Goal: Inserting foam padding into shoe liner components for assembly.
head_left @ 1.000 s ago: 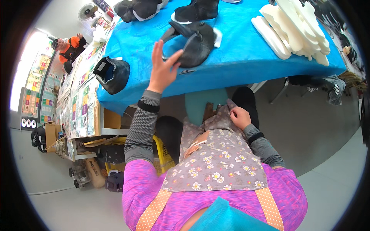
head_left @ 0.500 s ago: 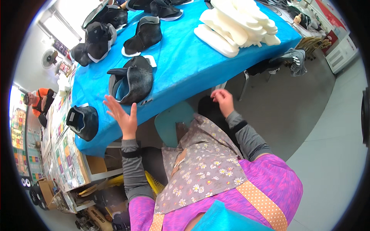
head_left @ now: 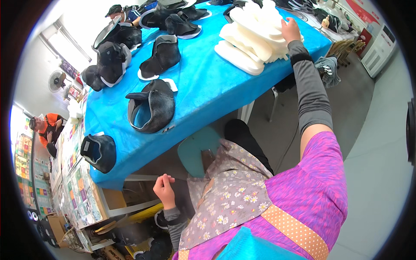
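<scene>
blue table [head_left: 208,93], black shoe uppers [head_left: 151,110], white insoles [head_left: 255,41]

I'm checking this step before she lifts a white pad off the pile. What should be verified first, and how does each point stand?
1. Right hand on the pile of white foam pads: ok.
2. One pad alone gripped: cannot tell.
3. Pile lying fully on the blue table: ok.
4. Left hand free: not ok, it pinches a thin white strip.
5. Black shoe upper clear of the pile: ok.
</scene>
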The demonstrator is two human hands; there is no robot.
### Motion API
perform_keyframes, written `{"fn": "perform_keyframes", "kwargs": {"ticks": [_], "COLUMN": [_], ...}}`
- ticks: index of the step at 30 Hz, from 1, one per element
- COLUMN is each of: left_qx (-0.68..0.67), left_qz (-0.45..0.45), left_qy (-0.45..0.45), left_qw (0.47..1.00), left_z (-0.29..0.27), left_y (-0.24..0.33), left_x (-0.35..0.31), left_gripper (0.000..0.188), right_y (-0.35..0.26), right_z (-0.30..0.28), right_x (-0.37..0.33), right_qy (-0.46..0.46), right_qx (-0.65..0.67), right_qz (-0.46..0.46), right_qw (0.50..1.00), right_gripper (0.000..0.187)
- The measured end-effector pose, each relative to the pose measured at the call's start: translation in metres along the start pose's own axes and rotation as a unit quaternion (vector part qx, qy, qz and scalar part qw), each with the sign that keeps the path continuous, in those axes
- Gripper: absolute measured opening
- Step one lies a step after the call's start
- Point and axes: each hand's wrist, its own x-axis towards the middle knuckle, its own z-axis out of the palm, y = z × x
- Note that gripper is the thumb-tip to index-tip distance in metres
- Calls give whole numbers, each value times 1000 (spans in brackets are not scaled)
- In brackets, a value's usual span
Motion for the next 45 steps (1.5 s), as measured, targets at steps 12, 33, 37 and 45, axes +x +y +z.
{"fn": "perform_keyframes", "kwargs": {"ticks": [12, 33, 37, 45], "left_qx": [-46, 89, -35, -170], "left_qz": [-64, 215, 136, -17], "left_qy": [-21, 73, 34, -145], "left_qw": [997, 970, 990, 975], "left_z": [11, 15, 25, 18], "left_y": [19, 98, 104, 103], "left_x": [-20, 24, 26, 11], "left_gripper": [23, 47, 93, 135], "right_y": [-25, -252, -271, -282], "right_z": [12, -146, -163, -156], "right_x": [6, -281, -316, -319], "right_qy": [-181, -602, -695, -721], "right_qx": [-233, 484, 520, 543], "right_qz": [40, -8, -19, -111], "right_qw": [955, 635, 497, 416], "right_gripper": [51, 34, 41, 35]}}
